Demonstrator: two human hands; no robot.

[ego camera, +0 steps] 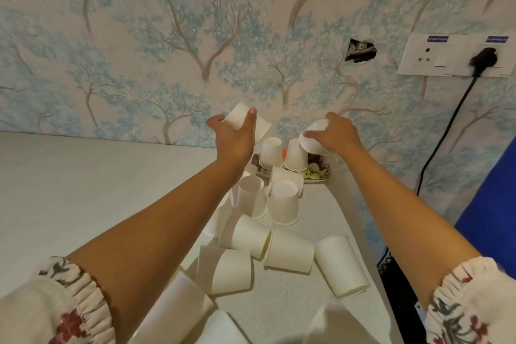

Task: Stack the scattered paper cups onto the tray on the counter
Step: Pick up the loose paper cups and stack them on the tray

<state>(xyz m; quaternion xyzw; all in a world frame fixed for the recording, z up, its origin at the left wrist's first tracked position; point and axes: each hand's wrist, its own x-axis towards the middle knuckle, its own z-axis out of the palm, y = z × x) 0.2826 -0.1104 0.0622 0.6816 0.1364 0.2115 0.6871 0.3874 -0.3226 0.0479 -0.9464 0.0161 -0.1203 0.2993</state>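
From the head view, two bare hands each hold one white paper cup above the far end of the counter (83, 190). The left hand (234, 137) wraps fingers and thumb round a tilted cup (245, 120); the right hand (335, 134) grips another cup (312, 137) from above. Under them a patterned tray (321, 173) carries two upturned cups (284, 153). About ten more plain white cups (279, 232), upturned or lying on their sides, are scattered nearer on the counter; the exact count is unclear.
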